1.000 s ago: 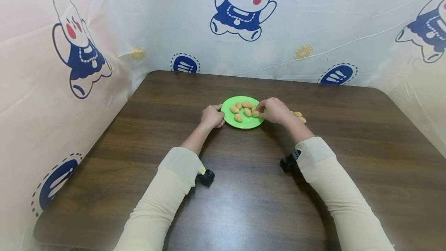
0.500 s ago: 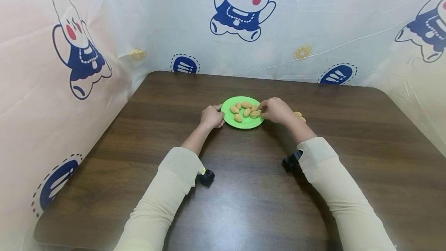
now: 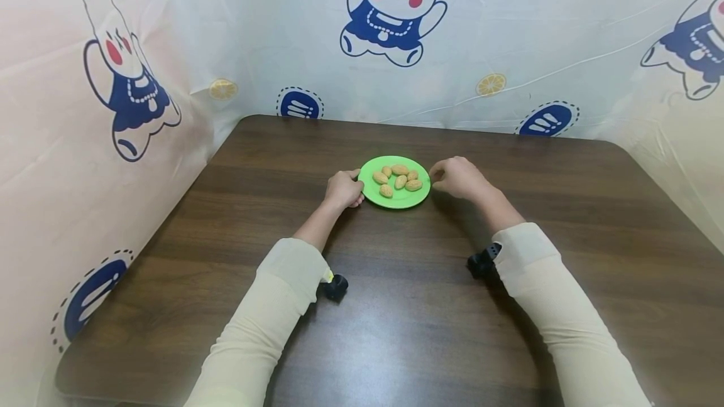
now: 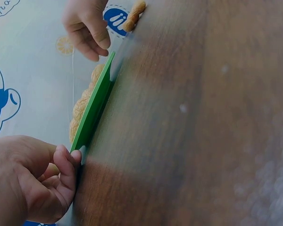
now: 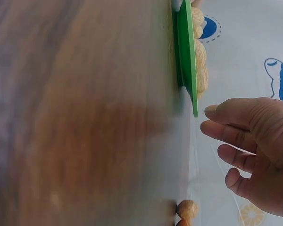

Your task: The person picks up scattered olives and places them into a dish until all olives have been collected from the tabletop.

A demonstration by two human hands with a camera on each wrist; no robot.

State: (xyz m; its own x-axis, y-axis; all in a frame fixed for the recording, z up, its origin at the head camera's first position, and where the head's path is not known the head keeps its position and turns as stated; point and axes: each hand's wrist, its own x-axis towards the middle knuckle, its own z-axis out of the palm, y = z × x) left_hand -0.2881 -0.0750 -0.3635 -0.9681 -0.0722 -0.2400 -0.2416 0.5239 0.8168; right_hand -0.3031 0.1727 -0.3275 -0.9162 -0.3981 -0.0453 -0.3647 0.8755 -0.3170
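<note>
A round green plate (image 3: 396, 203) lies on the table with several peanuts in their shells (image 3: 400, 170) on it. My left hand (image 3: 343, 189) pinches the plate's left rim, fingers curled at the edge in the left wrist view. Just off the right rim is my right hand (image 3: 459, 178). In the right wrist view its fingers (image 5: 228, 134) are loosely bent, apart from the plate, with nothing between them. Beyond that hand, loose peanuts (image 5: 186, 209) lie on the table; the left wrist view shows a peanut (image 4: 134, 16) there too, while the hand hides them in the head view.
The dark brown wooden table (image 3: 373, 306) extends around the plate. A pale printed cloth (image 3: 271, 30) hangs behind it and at both sides. Small black cameras (image 3: 335, 288) sit at the cuffs of the cream sleeves.
My right hand has let go of a peanut on the plate's right side and moved right, past the rim, covering the loose peanuts. The left hand stays at the left rim.
</note>
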